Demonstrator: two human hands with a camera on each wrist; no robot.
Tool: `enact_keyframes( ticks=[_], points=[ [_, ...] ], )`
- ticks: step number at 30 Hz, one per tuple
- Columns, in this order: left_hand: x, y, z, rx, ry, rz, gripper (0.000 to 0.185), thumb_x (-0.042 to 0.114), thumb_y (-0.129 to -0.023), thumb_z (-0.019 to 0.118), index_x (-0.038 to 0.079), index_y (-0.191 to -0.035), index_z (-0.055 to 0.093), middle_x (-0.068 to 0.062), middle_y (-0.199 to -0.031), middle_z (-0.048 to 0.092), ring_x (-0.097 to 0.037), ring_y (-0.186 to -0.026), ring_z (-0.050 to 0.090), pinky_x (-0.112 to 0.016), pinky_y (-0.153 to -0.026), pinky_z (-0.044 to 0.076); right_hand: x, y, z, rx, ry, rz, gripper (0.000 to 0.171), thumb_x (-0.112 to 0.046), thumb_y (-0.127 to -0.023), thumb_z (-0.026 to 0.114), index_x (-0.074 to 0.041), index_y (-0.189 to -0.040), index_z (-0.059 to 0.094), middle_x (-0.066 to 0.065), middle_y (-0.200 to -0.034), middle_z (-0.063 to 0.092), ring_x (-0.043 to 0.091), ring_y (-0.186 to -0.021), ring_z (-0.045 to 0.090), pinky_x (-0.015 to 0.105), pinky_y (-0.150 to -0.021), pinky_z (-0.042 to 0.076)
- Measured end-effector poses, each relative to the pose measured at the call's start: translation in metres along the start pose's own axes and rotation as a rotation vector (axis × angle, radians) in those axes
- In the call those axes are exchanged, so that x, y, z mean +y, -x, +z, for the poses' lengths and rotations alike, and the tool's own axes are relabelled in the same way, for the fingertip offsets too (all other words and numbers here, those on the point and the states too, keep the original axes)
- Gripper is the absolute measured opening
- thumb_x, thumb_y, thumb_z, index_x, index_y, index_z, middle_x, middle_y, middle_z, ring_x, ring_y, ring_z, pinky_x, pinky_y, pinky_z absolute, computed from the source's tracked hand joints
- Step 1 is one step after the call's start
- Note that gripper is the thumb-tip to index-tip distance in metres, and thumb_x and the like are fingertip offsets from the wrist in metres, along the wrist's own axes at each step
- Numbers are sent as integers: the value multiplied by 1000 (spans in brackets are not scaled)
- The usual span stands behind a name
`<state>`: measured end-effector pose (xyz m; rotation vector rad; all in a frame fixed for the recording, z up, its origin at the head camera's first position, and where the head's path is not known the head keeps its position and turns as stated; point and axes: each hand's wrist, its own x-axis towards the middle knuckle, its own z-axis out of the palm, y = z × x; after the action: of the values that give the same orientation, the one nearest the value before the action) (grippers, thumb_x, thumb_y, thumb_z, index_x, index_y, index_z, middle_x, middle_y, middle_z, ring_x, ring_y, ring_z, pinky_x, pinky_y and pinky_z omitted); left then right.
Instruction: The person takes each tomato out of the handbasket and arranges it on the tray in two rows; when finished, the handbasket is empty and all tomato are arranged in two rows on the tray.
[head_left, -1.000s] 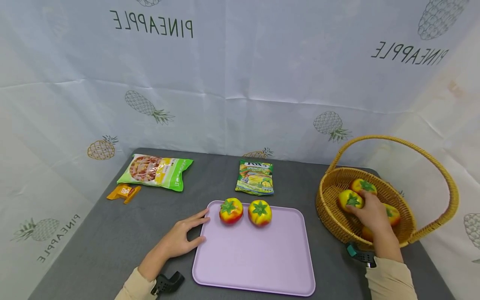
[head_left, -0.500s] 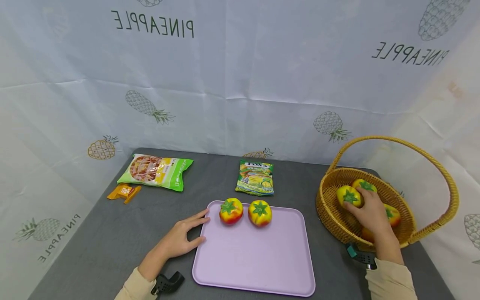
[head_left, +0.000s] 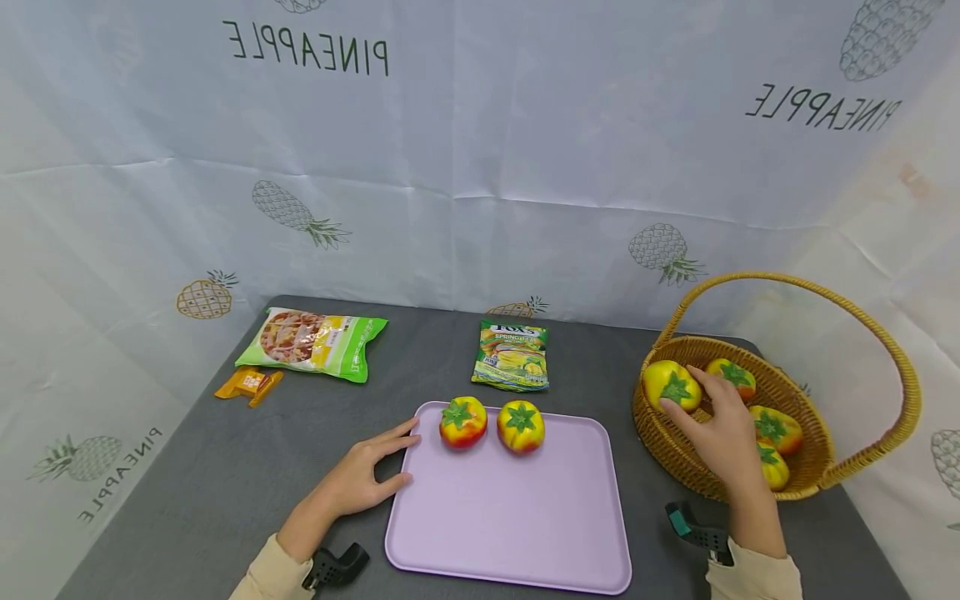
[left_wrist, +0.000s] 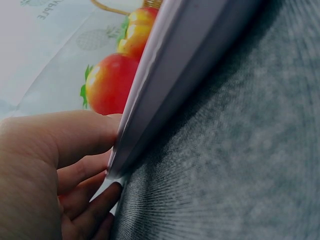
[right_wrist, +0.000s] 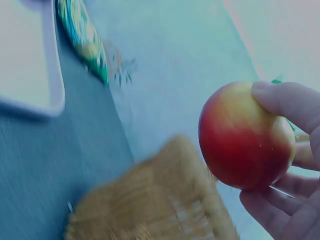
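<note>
My right hand grips a yellow-and-red toy fruit with a green leafy top, lifted over the left rim of the wicker basket. In the right wrist view the same fruit sits between my fingertips above the basket weave. Three similar fruits lie in the basket. Two more fruits stand side by side at the back of the lilac tray. My left hand rests flat on the table, fingers touching the tray's left edge.
A green snack bag and a small orange packet lie at the back left. A green candy packet lies behind the tray. A pineapple-print cloth covers the walls behind the grey table.
My right hand has lifted one fruit out of the basket and moved it left and up to the basket's rim. The left hand has stayed still.
</note>
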<state>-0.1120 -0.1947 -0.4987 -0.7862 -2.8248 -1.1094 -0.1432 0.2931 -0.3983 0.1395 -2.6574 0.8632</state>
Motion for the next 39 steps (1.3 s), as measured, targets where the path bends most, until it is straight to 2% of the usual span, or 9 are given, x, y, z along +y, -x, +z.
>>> enact_keyframes(
  ticks=[3,8,11,14,19,24,28,31,39],
  points=[
    [0,0,0,1,-2,3,49,26,-85,68,18,-132,58,3,-148,42,-21,-133,44,-48,-103,42,-7,6,11,21,-39,-42,63,-26,-83,73,2,-134,49,22,-124,50,33,-104,52,-6,-78,28],
    [1,0,0,-2,0,0,49,26,-85,67,19,-132,58,3,-148,42,-21,-133,44,-49,-103,42,-19,10,28,3,-73,-117,60,-21,-81,75,1,-131,52,18,-121,53,27,-99,55,-6,-78,32],
    [1,0,-1,0,0,2,49,26,-85,67,18,-132,58,2,-148,42,-22,-133,45,-49,-103,42,-25,12,38,-37,-72,-134,60,-22,-80,76,1,-131,52,16,-119,55,22,-93,56,0,-76,40],
    [1,0,0,8,-6,18,48,26,-85,68,18,-132,58,1,-148,43,-23,-132,46,-50,-102,43,-30,14,46,-90,-65,-136,61,-25,-80,76,0,-132,52,13,-117,56,18,-88,56,13,-73,50],
    [-1,1,1,27,-24,47,47,27,-85,67,18,-131,59,-1,-146,45,-25,-130,47,-50,-100,44,-36,15,61,-175,-63,-131,64,-32,-80,75,-3,-132,52,12,-119,56,20,-95,59,31,-76,55],
    [-1,1,2,31,-30,50,48,27,-85,68,18,-131,59,-1,-146,45,-25,-130,47,-49,-100,44,-35,16,78,-247,-47,-120,67,-41,-79,74,-5,-132,54,10,-122,57,20,-99,59,36,-78,54],
    [0,1,0,16,-17,27,49,26,-85,68,18,-132,58,1,-147,44,-22,-132,46,-48,-101,43,-34,18,88,-291,-55,-114,68,-43,-79,73,-6,-132,54,10,-124,57,18,-96,57,36,-77,52],
    [-1,1,0,8,-13,11,49,26,-85,68,18,-132,58,3,-148,43,-21,-132,45,-48,-102,43,-34,19,91,-317,-63,-108,68,-43,-79,73,-5,-132,54,10,-125,57,17,-96,57,35,-77,52],
    [-1,1,1,18,-19,17,49,25,-84,68,18,-132,58,3,-147,43,-21,-132,45,-48,-102,43,-32,20,94,-346,-57,-89,68,-44,-80,72,-7,-134,52,11,-126,57,17,-97,57,35,-80,52]
  ],
)
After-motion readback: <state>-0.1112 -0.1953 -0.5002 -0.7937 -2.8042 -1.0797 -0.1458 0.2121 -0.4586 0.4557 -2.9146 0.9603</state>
